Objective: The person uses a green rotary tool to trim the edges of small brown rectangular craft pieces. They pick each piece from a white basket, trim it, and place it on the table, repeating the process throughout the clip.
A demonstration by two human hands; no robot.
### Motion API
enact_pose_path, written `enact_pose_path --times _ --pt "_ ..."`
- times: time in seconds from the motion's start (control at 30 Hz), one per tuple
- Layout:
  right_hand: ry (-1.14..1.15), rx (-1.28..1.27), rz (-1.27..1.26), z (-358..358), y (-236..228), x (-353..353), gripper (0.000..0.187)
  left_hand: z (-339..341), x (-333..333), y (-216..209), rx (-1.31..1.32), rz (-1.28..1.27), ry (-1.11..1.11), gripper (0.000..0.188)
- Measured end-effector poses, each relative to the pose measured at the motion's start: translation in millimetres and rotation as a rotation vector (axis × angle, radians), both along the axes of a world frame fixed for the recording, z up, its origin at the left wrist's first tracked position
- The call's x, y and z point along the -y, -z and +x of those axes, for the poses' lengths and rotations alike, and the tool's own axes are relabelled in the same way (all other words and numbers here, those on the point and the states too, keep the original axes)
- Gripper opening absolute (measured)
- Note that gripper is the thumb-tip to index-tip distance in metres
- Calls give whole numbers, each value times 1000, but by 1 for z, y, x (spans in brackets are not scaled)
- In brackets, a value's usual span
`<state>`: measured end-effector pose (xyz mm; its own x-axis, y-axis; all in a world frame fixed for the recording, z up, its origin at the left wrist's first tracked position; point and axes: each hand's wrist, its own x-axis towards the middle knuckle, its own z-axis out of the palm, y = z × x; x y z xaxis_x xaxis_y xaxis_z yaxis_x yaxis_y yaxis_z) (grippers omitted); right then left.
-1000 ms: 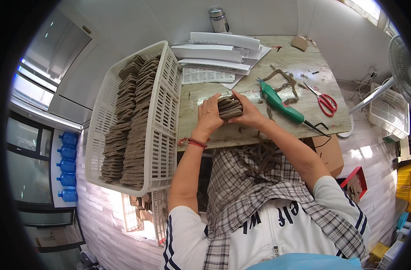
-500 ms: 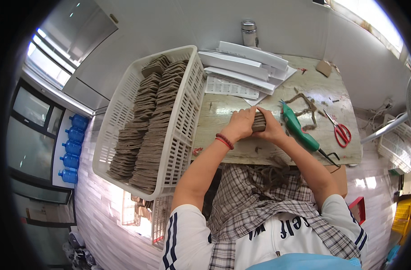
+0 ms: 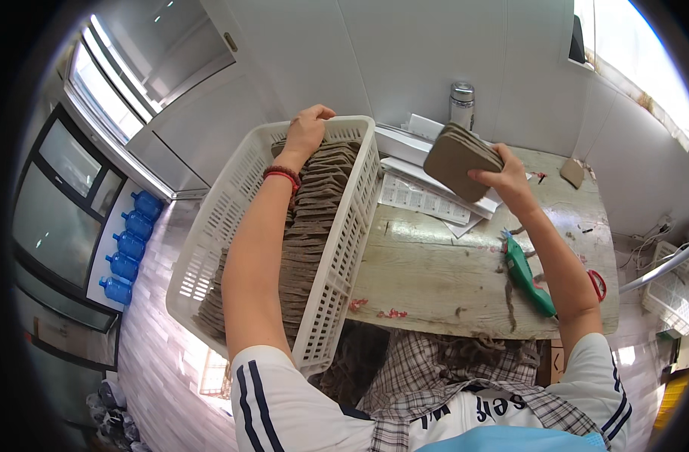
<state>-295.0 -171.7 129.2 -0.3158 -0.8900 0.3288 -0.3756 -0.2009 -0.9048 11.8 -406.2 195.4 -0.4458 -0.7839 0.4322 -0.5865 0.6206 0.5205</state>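
In my right hand [image 3: 512, 179] I hold a small stack of brown felt pads [image 3: 459, 164], square with rounded corners. It is raised above the papers, thumb on the near face. My left hand [image 3: 307, 134] is at the far end of the white plastic crate [image 3: 363, 218], just over the rows of brown pads [image 3: 314, 233] packed on edge inside. Its fingers are curled near the crate's far rim; their tips and anything in them are hidden.
The table [image 3: 427, 279] carries white papers [image 3: 420, 197], a green corded hand tool [image 3: 525, 275], red-handled scissors [image 3: 598, 285] partly behind my right forearm, and a loose brown piece [image 3: 572, 173]. A metal flask [image 3: 462, 104] stands by the wall. Blue water bottles [image 3: 122, 266] line the floor at left.
Both hands were together on the stack over the table. My right hand has lifted the pads up and away toward the papers; my left hand has let go and moved to the crate's far end.
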Motion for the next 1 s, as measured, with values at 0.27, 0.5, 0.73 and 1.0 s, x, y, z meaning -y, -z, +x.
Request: enact_pose_path --times 0.27,0.5,0.73,1.0 --pt "-422 388 137 66 -68 180 52 -10 122 104 613 -237 393 36" --pt "-467 277 312 133 -36 279 50 8 154 149 388 124 219 44" --pt "-333 -285 257 121 -23 296 61 -9 92 106 548 358 173 45" --pt "-203 -683 55 135 -9 297 50 9 88 103 614 346 275 42"
